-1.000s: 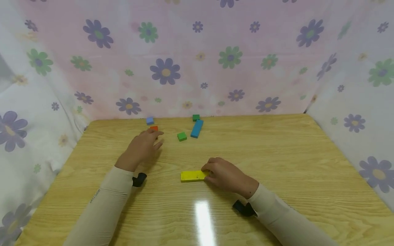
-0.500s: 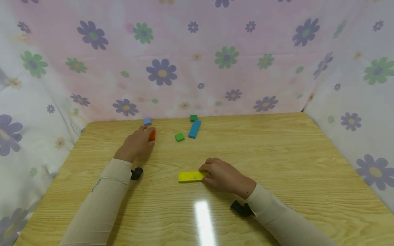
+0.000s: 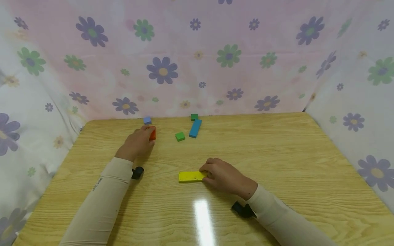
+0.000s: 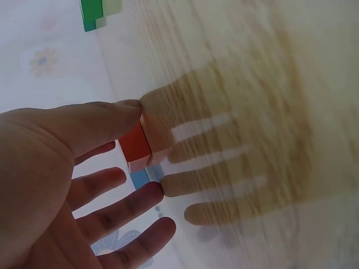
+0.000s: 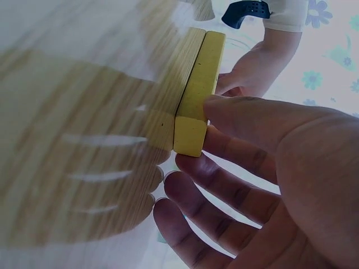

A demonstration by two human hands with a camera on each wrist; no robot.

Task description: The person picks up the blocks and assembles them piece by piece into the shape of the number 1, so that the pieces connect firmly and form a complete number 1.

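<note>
At the back left of the table, my left hand (image 3: 136, 143) pinches a red block (image 3: 152, 133) between thumb and fingers. In the left wrist view the thumb lies along the red block (image 4: 135, 147), while the other fingers spread past it. Nearer the front, my right hand (image 3: 226, 177) grips the right end of a long yellow block (image 3: 190, 176), which lies flat on the wood. The right wrist view shows the thumb on one side of the yellow block (image 5: 201, 84) and the fingers on the other.
Behind the left hand sits a small light-blue block (image 3: 147, 120). To its right are a light-green block (image 3: 180, 136), a long blue block (image 3: 195, 128) and a dark-green block (image 3: 194, 117). A flowered curtain (image 3: 197, 68) borders the table (image 3: 277, 153).
The left hand, earlier hovering over the red block with fingers extended, now pinches it. The right hand stays on the yellow block. The head view has shifted slightly.
</note>
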